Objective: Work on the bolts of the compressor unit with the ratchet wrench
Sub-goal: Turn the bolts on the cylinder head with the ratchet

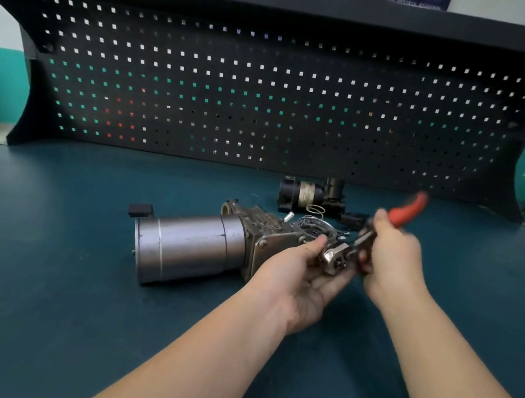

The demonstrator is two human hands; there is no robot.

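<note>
Dark teal bench (pixel 62 304), black pegboard (pixel 270 103) behind — both hands, left (pixel 301 280) and right (pixel 393 259), grip the wrench (pixel 356 244) beside the compressor (pixel 197 247).

The ratchet wrench (pixel 369 237) handle is motion-blurred; the left hand (pixel 304 275) hides the compressor unit (pixel 190 249) bolts.

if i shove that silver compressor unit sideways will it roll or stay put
The compressor unit lies on its side, and its round motor can would tend to roll, but the blocky cast housing probably stops it. All metal, so likely heavy and stiff. The left hand at the housing end probably steadies it too.
</note>
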